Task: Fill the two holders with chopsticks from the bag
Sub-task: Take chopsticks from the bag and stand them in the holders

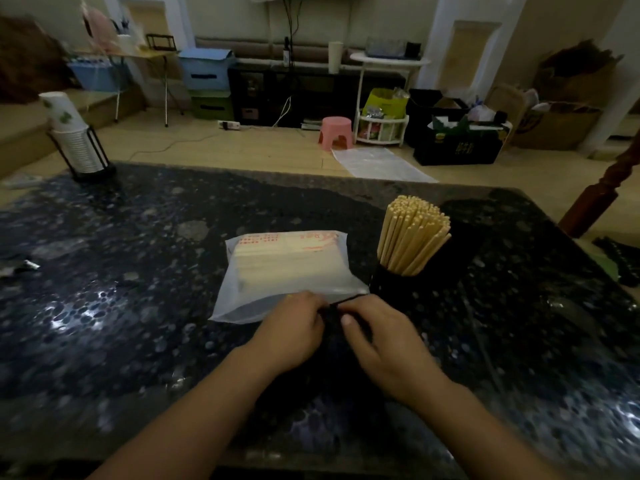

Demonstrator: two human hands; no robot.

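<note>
A translucent plastic bag (287,268) with pale chopsticks inside lies flat in the middle of the dark speckled table (138,271). Right of it stands a black holder (398,289) packed with upright chopsticks (412,230). My left hand (294,327) and my right hand (379,341) meet at the bag's near right edge, fingers curled. Between them is a dark object (334,315), apparently the second black holder, which both hands grip. Its outline is hard to make out against the dark table.
A black rack of stacked paper cups (74,140) stands at the table's far left corner. A small scrap (24,266) lies at the left edge. A dark strip (620,258) and a wooden post (602,192) are at the far right.
</note>
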